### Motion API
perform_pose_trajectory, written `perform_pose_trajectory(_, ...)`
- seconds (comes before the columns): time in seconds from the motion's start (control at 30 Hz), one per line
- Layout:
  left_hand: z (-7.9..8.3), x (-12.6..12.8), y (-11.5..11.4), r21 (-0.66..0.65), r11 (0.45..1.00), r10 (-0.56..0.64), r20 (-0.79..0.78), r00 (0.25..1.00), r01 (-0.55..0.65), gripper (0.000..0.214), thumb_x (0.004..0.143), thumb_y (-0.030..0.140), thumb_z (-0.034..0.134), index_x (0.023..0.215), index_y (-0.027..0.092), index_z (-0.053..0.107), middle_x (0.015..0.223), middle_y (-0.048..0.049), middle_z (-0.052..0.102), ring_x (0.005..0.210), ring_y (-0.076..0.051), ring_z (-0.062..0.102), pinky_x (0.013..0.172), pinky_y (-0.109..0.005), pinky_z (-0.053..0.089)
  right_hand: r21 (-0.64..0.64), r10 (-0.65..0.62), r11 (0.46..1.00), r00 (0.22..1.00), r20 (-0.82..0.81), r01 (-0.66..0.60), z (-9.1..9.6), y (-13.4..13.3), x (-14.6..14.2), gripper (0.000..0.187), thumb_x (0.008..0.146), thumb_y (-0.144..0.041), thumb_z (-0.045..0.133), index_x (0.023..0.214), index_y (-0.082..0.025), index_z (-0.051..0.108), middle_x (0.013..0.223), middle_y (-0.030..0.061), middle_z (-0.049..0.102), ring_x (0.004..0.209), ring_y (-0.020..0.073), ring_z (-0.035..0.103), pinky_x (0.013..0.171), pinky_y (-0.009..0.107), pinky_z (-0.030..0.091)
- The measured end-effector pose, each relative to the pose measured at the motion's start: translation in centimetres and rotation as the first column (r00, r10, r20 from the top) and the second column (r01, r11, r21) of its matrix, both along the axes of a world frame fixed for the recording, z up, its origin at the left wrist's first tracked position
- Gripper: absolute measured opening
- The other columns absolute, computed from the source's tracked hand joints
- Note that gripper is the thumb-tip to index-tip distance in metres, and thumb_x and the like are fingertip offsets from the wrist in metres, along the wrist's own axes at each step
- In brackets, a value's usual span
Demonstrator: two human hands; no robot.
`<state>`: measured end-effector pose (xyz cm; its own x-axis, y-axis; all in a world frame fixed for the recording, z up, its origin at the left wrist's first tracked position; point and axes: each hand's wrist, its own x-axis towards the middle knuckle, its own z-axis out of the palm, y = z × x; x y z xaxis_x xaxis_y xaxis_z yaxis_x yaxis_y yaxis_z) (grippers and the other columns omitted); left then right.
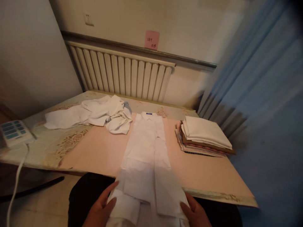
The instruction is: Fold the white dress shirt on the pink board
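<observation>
A white shirt (142,145) lies lengthwise on the pink cloth, its collar at the far end and its sleeves folded inward along the body. The lower part hangs over the table's front edge towards me. My left hand (101,205) grips the shirt's left edge near the hem, thumb on top. On the opposite edge, my right hand (195,209) pinches the fabric with its thumb on top and fingers beneath. Both hands are below the table edge, above my dark-clothed legs.
Crumpled white garments (99,110) lie at the back left. A stack of folded clothes (205,132) sits on the right, beside a blue curtain (265,126). A power strip (16,132) with a white cord is at the far left. A radiator (123,72) stands behind the table.
</observation>
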<state>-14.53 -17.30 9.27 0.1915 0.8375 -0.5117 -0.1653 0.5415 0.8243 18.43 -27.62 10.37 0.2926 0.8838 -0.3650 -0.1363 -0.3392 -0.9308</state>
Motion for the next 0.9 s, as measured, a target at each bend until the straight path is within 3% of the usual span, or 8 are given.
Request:
perform_pose_trajectory(0.1, 0.6, 0.6, -0.1, -0.049, 0.999, -0.017, 0.028, 0.999, 0.019, 0.067, 0.048, 0.058, 0.08, 0.102, 0.022, 0.062, 0.083, -0.0045, 0.07, 0.069, -0.023, 0.064, 0.062, -0.032, 0.05, -0.037, -0.061, 0.997, 0.998, -0.008, 0.06, -1.3, -0.2, 0.2, 0.077, 0.062, -0.049, 0.075, 0.131, -0.02, 0.057, 0.104, 0.0106, 0.071, 0.081, 0.0282, 0.067, 0.07, 0.037, 0.053)
perform_pose_trajectory(0.2, 1.2, 0.8, 0.0, -0.041, 0.999, -0.032, 0.042, 0.999, 0.033, 0.058, 0.052, 0.059, 0.078, 0.094, 0.022, 0.063, 0.078, -0.0029, 0.069, 0.064, -0.021, 0.061, 0.058, -0.03, 0.047, -0.019, -0.144, 0.989, 0.988, -0.047, 0.143, -2.1, -0.2, -0.1, 0.083, 0.063, -0.052, 0.074, 0.136, -0.021, 0.05, 0.092, 0.0095, 0.073, 0.063, 0.0237, 0.065, 0.059, 0.034, 0.051)
perform_pose_trajectory(0.3, 1.5, 0.7, 0.4, -0.018, 0.999, -0.044, 0.075, 0.996, 0.045, 0.053, 0.056, 0.056, 0.078, 0.094, 0.022, 0.062, 0.079, -0.0029, 0.068, 0.063, -0.019, 0.06, 0.056, -0.029, 0.046, 0.018, -0.227, 0.973, 0.969, -0.093, 0.229, -1.6, 0.2, -0.8, 0.063, 0.06, -0.055, 0.075, 0.113, -0.022, 0.066, 0.093, 0.0089, 0.072, 0.067, 0.0236, 0.065, 0.061, 0.033, 0.05)
perform_pose_trajectory(0.4, 1.9, 0.7, 1.0, -0.006, 0.998, -0.066, 0.097, 0.993, 0.067, 0.049, 0.059, 0.054, 0.077, 0.093, 0.022, 0.062, 0.08, -0.0031, 0.068, 0.063, -0.019, 0.06, 0.056, -0.028, 0.045, -0.002, -0.218, 0.975, 0.965, -0.145, 0.22, -0.1, 1.0, -1.0, 0.046, 0.06, -0.055, 0.076, 0.091, -0.022, 0.068, 0.081, 0.0056, 0.071, 0.063, 0.0215, 0.063, 0.057, 0.03, 0.046)
perform_pose_trajectory(0.57, 4.0, 1.0, 3.5, 0.032, 0.993, -0.115, 0.086, 0.99, 0.113, 0.048, 0.062, 0.054, 0.074, 0.095, 0.022, 0.063, 0.08, -0.0033, 0.068, 0.064, -0.02, 0.061, 0.057, -0.03, 0.047, 0.068, -0.13, 0.987, 0.978, -0.164, 0.143, 2.6, 4.2, 0.3, 0.04, 0.062, -0.052, 0.077, 0.084, -0.02, 0.066, 0.069, 0.0023, 0.067, 0.057, 0.0174, 0.058, 0.054, 0.027, 0.042)
perform_pose_trajectory(0.73, 5.9, 2.8, 11.3, 0.131, 0.98, -0.172, 0.155, 0.973, 0.152, 0.035, 0.07, 0.042, 0.071, 0.093, 0.016, 0.064, 0.082, -0.0059, 0.068, 0.072, -0.021, 0.064, 0.063, -0.03, 0.051, 0.177, -0.071, 0.979, 0.981, -0.178, 0.103, 3.1, 12.1, 2.8, 0.039, 0.061, -0.044, 0.079, 0.084, -0.015, 0.067, 0.068, 0.0037, 0.066, 0.056, 0.0161, 0.059, 0.055, 0.027, 0.046)
perform_pose_trajectory(0.83, 5.5, 5.1, 17.9, 0.107, 0.988, -0.128, 0.171, 0.977, 0.111, 0.019, 0.073, 0.025, 0.066, 0.087, 0.012, 0.062, 0.085, -0.0083, 0.068, 0.078, -0.019, 0.066, 0.073, -0.029, 0.054, 0.213, -0.087, 0.968, 0.972, -0.218, 0.135, 1.9, 18.7, 4.0, 0.037, 0.059, -0.039, 0.079, 0.083, -0.014, 0.065, 0.07, 0.0038, 0.067, 0.063, 0.0171, 0.063, 0.062, 0.029, 0.051)
perform_pose_trajectory(0.9, 4.6, 6.7, 21.7, 0.033, 0.991, -0.132, 0.157, 0.979, 0.128, 0.016, 0.082, 0.025, 0.054, 0.087, 0.011, 0.058, 0.092, -0.0141, 0.068, 0.087, -0.022, 0.068, 0.081, -0.036, 0.055, 0.211, -0.101, 0.967, 0.973, -0.205, 0.145, 0.6, 22.6, 4.6, 0.034, 0.061, -0.04, 0.077, 0.08, -0.015, 0.063, 0.077, 0.0062, 0.069, 0.074, 0.02, 0.067, 0.07, 0.033, 0.054)
